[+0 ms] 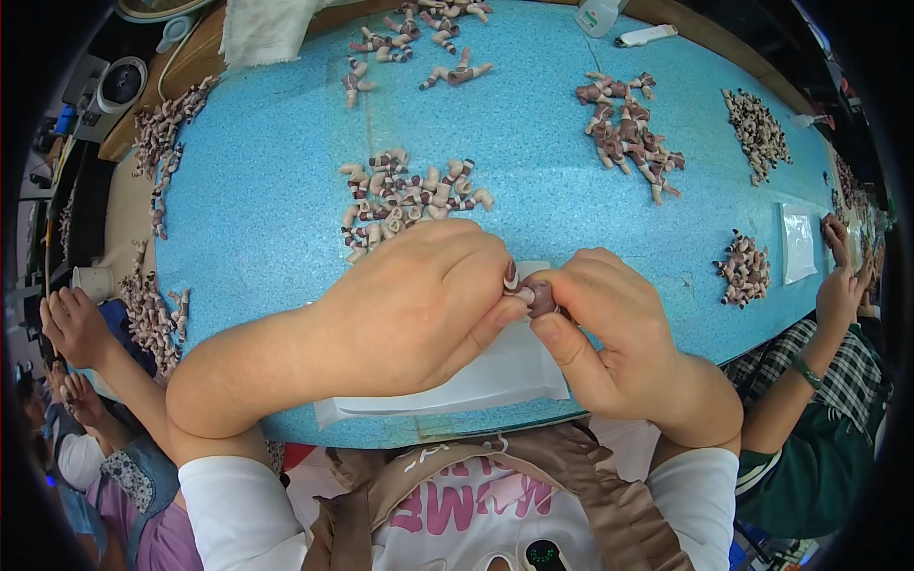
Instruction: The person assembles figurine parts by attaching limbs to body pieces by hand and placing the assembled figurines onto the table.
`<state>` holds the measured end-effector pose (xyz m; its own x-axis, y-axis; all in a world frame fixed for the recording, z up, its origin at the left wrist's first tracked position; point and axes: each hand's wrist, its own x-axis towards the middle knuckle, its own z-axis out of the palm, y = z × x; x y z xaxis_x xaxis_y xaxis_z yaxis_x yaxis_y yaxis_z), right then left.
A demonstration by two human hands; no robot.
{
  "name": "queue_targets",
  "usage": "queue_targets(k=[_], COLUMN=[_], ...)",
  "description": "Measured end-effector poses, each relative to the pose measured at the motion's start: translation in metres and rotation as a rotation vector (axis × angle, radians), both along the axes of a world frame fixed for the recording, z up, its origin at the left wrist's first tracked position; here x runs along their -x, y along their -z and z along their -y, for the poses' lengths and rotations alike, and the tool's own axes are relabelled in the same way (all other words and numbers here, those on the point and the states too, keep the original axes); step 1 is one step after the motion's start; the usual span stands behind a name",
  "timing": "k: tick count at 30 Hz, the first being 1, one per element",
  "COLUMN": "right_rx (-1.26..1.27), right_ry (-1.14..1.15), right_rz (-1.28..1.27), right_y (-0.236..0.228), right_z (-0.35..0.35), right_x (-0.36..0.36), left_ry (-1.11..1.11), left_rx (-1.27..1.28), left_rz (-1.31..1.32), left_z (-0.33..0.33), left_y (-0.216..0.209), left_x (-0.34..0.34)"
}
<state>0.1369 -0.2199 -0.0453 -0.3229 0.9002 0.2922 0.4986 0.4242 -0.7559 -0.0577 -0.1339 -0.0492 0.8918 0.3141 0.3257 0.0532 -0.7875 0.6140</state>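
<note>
Pinching hands: left hand and right hand are closed together on a small doll limb.
Limb position: held above the clear bag, bench edge.
Advice: fingertip grip should be kept firm.
Beyond: limb pile is seen.

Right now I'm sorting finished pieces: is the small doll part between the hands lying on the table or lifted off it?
Lifted. The doll part is pinched between fingertips of left hand and right hand, above the white sheet.
</note>
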Motion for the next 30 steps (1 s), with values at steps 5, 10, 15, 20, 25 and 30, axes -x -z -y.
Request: queue_targets(k=[5, 10, 15, 20, 25, 30], right_rx=[-0.071, -0.186, -0.145, -0.019, 0.058, 0.092], right_ry=[0.011, 0.035, 0.045, 0.056, -0.001, -0.051], right_rz=[0.011, 0.135, 0.082, -0.047, -0.029, 0.042], right_y=[0.005, 0.007, 0.003, 0.007, 0.002, 0.007], right_z=[0.003, 0.0, -0.008, -0.004, -0.005, -0.012], right_x=[0.004, 0.004, 0.0, 0.001, -0.002, -0.005], left_ry=[0.06, 0.06, -0.003, 0.052, -0.004, 0.007], left_rx=[0.117, 0.081, -0.022, 0.226, 0.209, 0.172], left_rz=[-0.028, -0.012, 0.037, 0.014, -0.048, -0.108], left_z=[0.0, -0.003, -0.012, -0.013, -0.007, -0.011], left_y=[0.002, 0.003, -0.006, -0.005, -0.002, -0.004], left_x=[-0.002, -0.002, -0.003, 0.0, -0.002, -0.002])
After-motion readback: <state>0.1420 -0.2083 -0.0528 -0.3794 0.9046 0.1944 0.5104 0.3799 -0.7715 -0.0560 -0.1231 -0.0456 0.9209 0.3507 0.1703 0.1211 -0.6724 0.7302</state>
